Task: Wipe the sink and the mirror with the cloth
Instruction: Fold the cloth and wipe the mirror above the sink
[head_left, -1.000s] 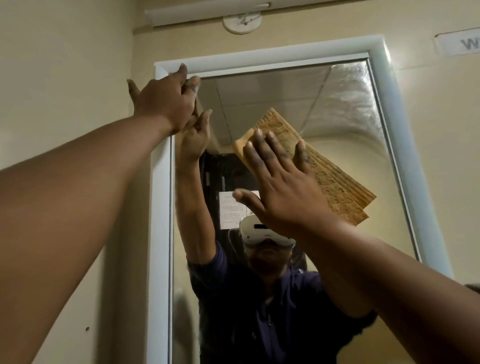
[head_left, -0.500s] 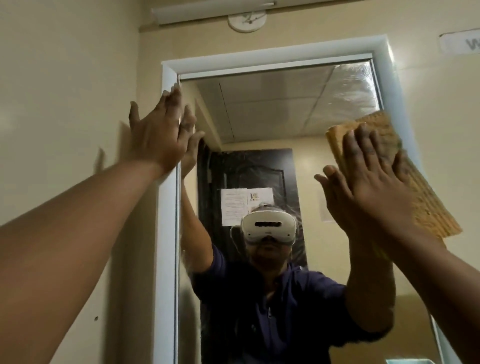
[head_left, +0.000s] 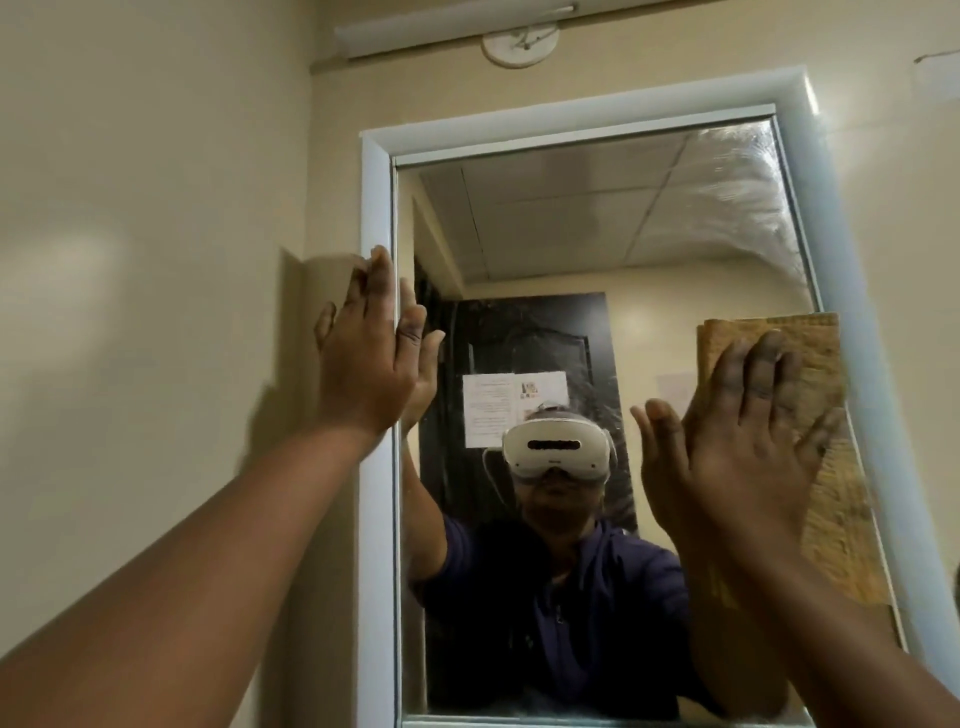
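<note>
— Tan cloth (head_left: 789, 364)?
— Right hand (head_left: 748, 447), fingers spread flat, presses it against the mirror (head_left: 571, 234) at its right edge.
— Left hand (head_left: 371, 358)?
— Open, flat on the white frame (head_left: 375, 197).

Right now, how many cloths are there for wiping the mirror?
1. The tan cloth is pressed flat under the right hand against the mirror, at its right edge. The left hand is bare, resting on the mirror's left frame. None other shows.
</note>
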